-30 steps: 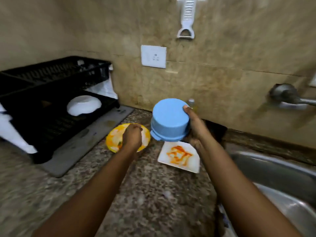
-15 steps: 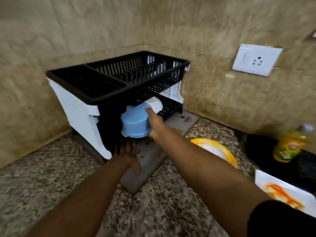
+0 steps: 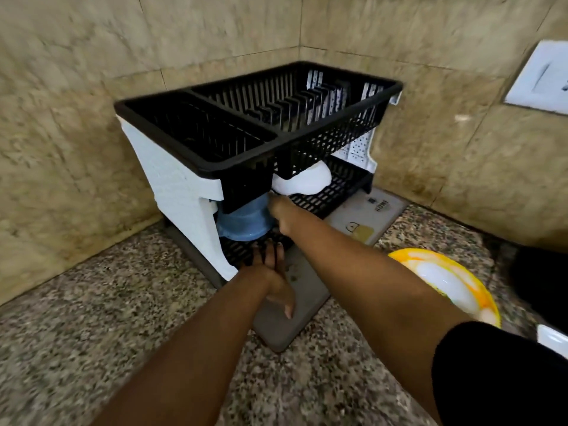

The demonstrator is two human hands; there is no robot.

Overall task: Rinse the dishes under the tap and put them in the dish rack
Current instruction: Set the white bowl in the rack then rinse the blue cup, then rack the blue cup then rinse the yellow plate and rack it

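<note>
— How many dishes does the frame show, and where?

— Four. One blue bowl sits upside down on the lower tier of the black dish rack, at mid-frame, tucked under the upper basket. One white bowl lies on the same tier just to its right. One yellow plate rests on the worktop at the right, and the corner of one white dish shows at the right edge.

— And the hands?

— Two. The right hand is at the blue bowl's right side, its fingers curled against the wall of the bowl; the upper basket hides the fingertips, so how firmly it grips cannot be told. The left hand lies low in front of the rack, fingers spread and pointing to the lower tier, thumb out over the grey mat, holding nothing.

— The rack?

— One, with two tiers, black baskets on white side panels; the upper tier is split into two compartments.

— The surface and room?

— Speckled granite worktop, with the single grey mat under the rack's front. Beige stone tiles cover two walls that meet in a corner at the upper middle. One white socket plate is at the upper right.
</note>
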